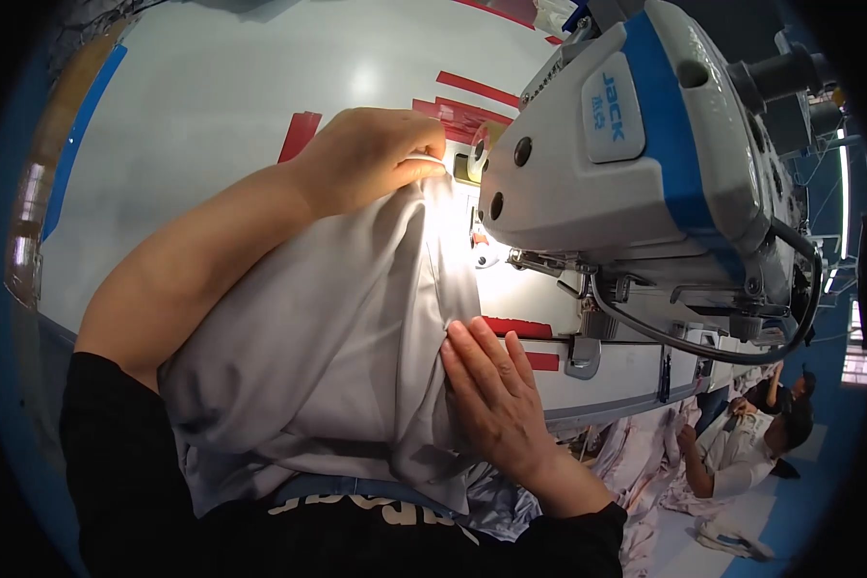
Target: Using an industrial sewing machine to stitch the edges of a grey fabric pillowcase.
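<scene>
Clearly, in the head view, the cloth (347,318), pale grey, lies on the near side of the table (212,67), to the left of the machine (588,164), a white and blue sewing machine, and spreads in loose folds toward the person's body. Its right edge runs under the bright light by the machine's working end.

The left hand (371,159) is closed in a pinch on the cloth's far end, thumb against bent fingers, just beside that working end. The right hand (496,405) is open and flat, its fingers stretched out and touching the cloth along the right edge, well apart from the other hand; its thumb cannot be made out. Red tape (479,89) marks the table beyond the left hand.

By its looks the cloth should be light and limp, with a faint sheen that suggests a smooth, somewhat slippery face. It would crease and slide rather than break, and the bunched bulk near the body could drag on the edge. The sound places to hold it seem to be the far corner, in a firm pinch, and the right edge, under flat fingers with gentle pressure, fingertips clear of the machine's working end.
</scene>
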Motion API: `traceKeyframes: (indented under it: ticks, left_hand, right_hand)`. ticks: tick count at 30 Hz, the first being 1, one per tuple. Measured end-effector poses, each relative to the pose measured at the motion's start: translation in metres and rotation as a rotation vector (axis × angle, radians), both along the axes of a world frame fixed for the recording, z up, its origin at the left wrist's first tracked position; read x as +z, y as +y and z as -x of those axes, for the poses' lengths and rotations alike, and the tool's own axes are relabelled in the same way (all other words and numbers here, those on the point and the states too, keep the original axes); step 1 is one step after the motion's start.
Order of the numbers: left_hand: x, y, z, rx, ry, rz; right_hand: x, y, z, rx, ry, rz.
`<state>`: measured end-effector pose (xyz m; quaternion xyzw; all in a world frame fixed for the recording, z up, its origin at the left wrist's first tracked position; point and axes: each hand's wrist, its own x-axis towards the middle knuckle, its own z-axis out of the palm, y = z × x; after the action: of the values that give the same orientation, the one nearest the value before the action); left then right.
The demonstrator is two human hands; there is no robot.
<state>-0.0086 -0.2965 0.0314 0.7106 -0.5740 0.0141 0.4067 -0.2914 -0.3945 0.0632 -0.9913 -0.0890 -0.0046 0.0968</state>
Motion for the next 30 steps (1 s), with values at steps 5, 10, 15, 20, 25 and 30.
traceKeyframes:
  ticks: [5, 10, 15, 20, 25, 30]
  left_hand:
    - [-0.007, -0.028, -0.019, -0.011, -0.067, 0.018]
    - [-0.004, -0.057, -0.030, -0.095, -0.005, 0.030]
    - [0.013, -0.062, -0.030, -0.003, -0.162, -0.159]
    - [0.039, 0.032, 0.060, 0.080, -0.005, -0.414]
    - [0.018, 0.134, 0.145, 0.167, 0.050, -0.587]
    - [0.017, 0.120, 0.041, 0.282, -0.123, -0.573]
  right_hand:
    - [-0.005, 0.003, -0.006, -0.128, -0.061, -0.002]
    - [0.000, 0.004, -0.018, -0.215, -0.049, -0.011]
    - [-0.003, 0.006, -0.020, -0.233, -0.078, -0.051]
    - [0.017, -0.024, 0.023, 0.019, 0.172, -0.404]
    - [-0.004, -0.009, 0.029, 0.106, -0.185, -0.159]
    - [-0.003, 0.000, 0.010, 0.207, -0.321, -0.315]
